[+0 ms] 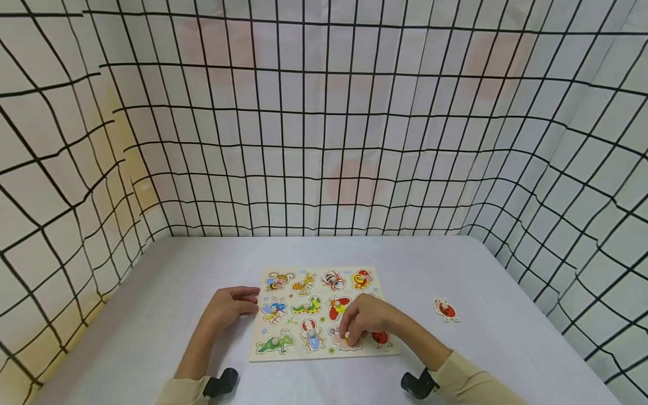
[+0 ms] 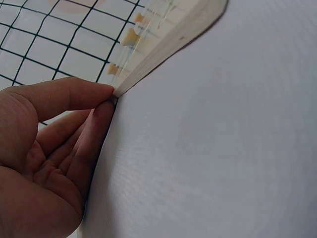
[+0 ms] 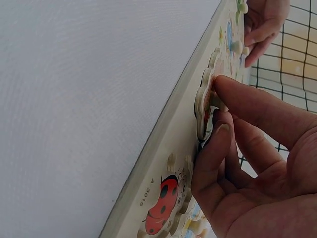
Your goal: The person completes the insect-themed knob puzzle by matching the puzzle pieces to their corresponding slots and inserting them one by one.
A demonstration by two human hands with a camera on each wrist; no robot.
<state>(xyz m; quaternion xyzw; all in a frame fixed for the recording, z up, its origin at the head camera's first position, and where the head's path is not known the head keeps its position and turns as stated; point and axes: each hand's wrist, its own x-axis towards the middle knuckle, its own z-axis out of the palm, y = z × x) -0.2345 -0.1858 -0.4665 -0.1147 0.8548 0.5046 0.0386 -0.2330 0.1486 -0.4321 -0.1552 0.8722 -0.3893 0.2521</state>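
Observation:
A pale wooden peg puzzle board with several insect pieces lies on the white table. My right hand pinches the small knob of a pinkish scalloped puzzle piece in the board's front row. In the right wrist view the piece stands slightly proud of the board; its picture is mostly hidden by the fingers. Beside it is the ladybug recess, with a ladybug printed in it. My left hand touches the board's left edge with its fingertips, fingers fairly straight. A ladybug piece lies apart, right of the board.
Black wire mesh rises behind the white table and along both sides, with pale cloth behind it. Each wrist wears a black camera, one on the left and one on the right.

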